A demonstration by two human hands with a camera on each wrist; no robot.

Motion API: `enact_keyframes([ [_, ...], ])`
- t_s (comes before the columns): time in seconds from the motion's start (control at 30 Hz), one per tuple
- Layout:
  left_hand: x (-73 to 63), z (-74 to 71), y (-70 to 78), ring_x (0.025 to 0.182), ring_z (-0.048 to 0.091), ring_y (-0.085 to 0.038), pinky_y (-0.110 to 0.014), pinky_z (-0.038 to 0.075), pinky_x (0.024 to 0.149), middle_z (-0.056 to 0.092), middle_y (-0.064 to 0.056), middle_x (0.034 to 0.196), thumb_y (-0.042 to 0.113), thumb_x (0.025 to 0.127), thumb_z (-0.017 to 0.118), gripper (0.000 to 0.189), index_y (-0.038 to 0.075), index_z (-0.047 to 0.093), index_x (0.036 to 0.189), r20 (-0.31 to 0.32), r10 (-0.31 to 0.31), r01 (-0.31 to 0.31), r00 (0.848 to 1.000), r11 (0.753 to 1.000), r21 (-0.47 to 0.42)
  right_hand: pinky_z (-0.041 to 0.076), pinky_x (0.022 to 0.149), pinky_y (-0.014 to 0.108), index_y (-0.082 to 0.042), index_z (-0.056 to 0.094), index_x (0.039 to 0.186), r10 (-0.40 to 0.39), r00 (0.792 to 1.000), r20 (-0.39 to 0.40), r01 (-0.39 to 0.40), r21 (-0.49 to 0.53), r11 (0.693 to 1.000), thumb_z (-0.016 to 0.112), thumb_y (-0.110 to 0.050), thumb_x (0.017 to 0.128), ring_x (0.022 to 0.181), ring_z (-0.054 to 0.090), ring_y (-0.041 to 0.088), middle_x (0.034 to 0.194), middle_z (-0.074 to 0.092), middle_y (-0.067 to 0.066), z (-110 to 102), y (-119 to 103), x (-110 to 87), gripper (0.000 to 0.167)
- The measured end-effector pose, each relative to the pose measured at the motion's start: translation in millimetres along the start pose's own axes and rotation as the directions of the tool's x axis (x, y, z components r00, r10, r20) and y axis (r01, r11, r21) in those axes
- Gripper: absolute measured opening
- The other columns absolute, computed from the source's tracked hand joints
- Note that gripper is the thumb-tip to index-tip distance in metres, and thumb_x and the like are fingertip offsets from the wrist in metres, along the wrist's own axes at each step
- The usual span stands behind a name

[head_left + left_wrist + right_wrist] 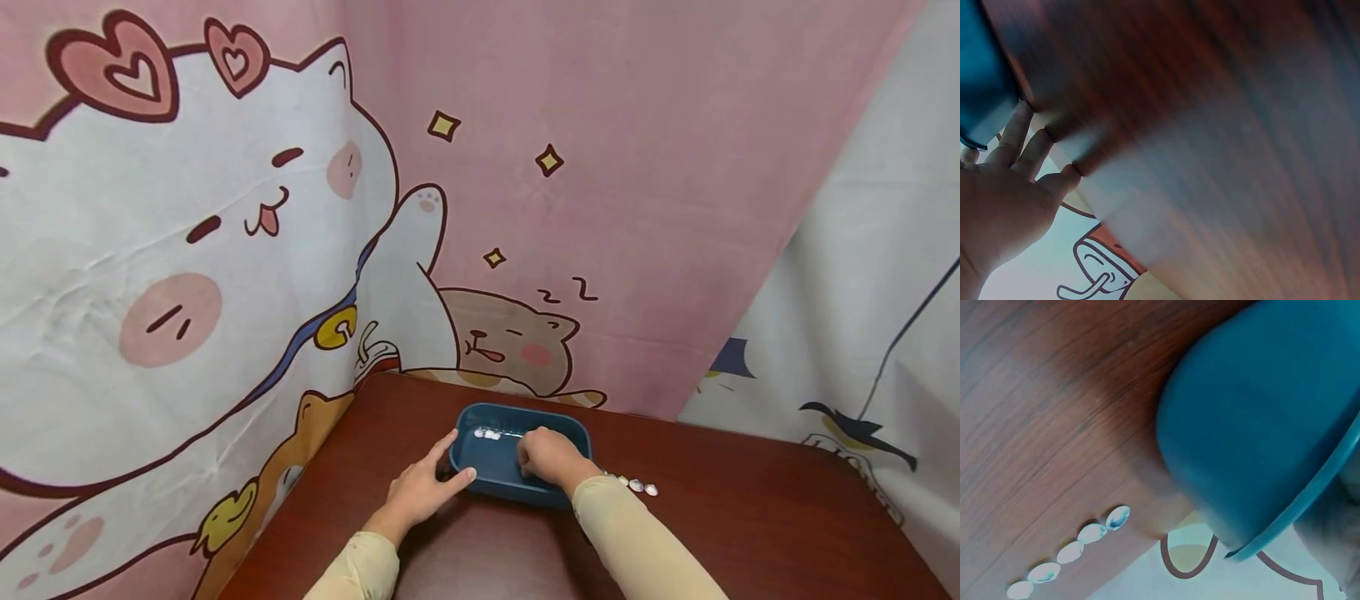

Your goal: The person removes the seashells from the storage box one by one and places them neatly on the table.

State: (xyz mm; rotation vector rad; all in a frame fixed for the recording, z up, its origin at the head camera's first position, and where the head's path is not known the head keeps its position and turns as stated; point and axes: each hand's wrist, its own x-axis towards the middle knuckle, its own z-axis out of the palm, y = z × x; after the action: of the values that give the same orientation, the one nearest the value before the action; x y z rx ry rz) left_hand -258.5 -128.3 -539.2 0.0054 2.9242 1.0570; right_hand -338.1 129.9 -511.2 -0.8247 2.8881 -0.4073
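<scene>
The right hand (551,457) reaches down inside a blue container (510,491), its fingers bent toward the floor of it; their tips are hidden, so whether they are closed on something or hold nothing cannot be told. The left hand (420,493) has its fingers apart and holds nothing in its grasp: thumb and forefinger lie against the container's left end, the thumb at the near side, and the other fingers spread out beside it. Both forearms are in cream sleeves (633,533).

The container is a rounded, deep-sided oblong that sits upright on the reddish-brown worktop (750,517), toward its far edge. Inside it, in the far left corner, a few small white pieces (487,433) lie close together. Just outside its right end, more oval white pieces (1070,552) lie on the worktop in a slanting row; the right wrist view shows five, some with bluish marks.

Beyond the worktop hangs a pink and white cloth (675,167), printed with a large white cat (247,158), a sleeping brown cat (510,333) and yellow four-pointed stars (550,161).
</scene>
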Motion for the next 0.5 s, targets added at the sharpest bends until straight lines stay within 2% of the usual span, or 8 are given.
enact_keyframes([
  [0.17, -1.4, -0.7, 0.0, 0.133, 0.064, -0.039, -0.073, 0.047, 0.098, 0.061, -0.009, 0.156, 0.075, 0.093, 0.065, 0.083, 0.045, 0.036, 0.165, 0.002, 0.003, -0.003, 1.0, 1.0, -0.002, 0.058, 0.073, 0.032, -0.018, 0.08, 0.082, -0.065, 0.997, -0.043, 0.063, -0.044, 0.997, 0.083, -0.013, 0.093, 0.07, 0.058, 0.008, 0.078, 0.071, -0.009, 3.8, 5.3, -4.6, 0.013],
  [0.23, -2.1, -0.3, -0.1, 0.133, 0.064, -0.039, -0.074, 0.046, 0.099, 0.062, -0.01, 0.156, 0.075, 0.093, 0.065, 0.083, 0.045, 0.036, 0.165, 0.004, 0.003, -0.003, 1.0, 1.0, -0.005, 0.059, 0.073, 0.033, -0.018, 0.081, 0.083, -0.064, 0.997, -0.044, 0.063, -0.036, 0.997, 0.083, -0.016, 0.093, 0.069, 0.059, 0.008, 0.077, 0.073, -0.008, 6.5, 6.3, -5.5, 0.011],
  [0.3, -2.5, -0.3, 0.1, 0.133, 0.064, -0.039, -0.074, 0.046, 0.099, 0.062, -0.009, 0.156, 0.076, 0.092, 0.064, 0.084, 0.045, 0.036, 0.165, 0.003, 0.002, -0.002, 1.0, 1.0, -0.006, 0.056, 0.066, 0.03, -0.019, 0.08, 0.079, -0.051, 0.998, -0.046, 0.05, -0.026, 0.998, 0.083, -0.021, 0.094, 0.065, 0.057, 0.007, 0.071, 0.07, -0.008, 9.3, 7.1, -5.8, 0.015],
  [0.4, -3.0, -0.8, 0.3, 0.133, 0.064, -0.039, -0.074, 0.046, 0.099, 0.062, -0.009, 0.156, 0.078, 0.092, 0.063, 0.084, 0.045, 0.036, 0.165, 0.001, 0.003, -0.003, 1.0, 1.0, -0.005, 0.044, 0.057, 0.028, -0.02, 0.075, 0.069, -0.022, 0.998, -0.06, 0.022, -0.005, 1.0, 0.083, -0.026, 0.094, 0.057, 0.05, 0.01, 0.058, 0.059, -0.007, 13.2, 7.4, -5.5, 0.028],
  [0.5, -3.2, -1.0, 0.4, 0.133, 0.064, -0.039, -0.073, 0.047, 0.098, 0.062, -0.009, 0.155, 0.079, 0.091, 0.063, 0.085, 0.045, 0.036, 0.165, 0.002, 0.006, -0.006, 1.0, 1.0, 0.0, 0.039, 0.056, 0.028, -0.019, 0.071, 0.065, 0.012, 0.997, -0.08, -0.012, -0.004, 1.0, 0.084, -0.023, 0.093, 0.056, 0.047, 0.01, 0.056, 0.055, -0.007, 15.4, 6.7, -5.1, 0.032],
])
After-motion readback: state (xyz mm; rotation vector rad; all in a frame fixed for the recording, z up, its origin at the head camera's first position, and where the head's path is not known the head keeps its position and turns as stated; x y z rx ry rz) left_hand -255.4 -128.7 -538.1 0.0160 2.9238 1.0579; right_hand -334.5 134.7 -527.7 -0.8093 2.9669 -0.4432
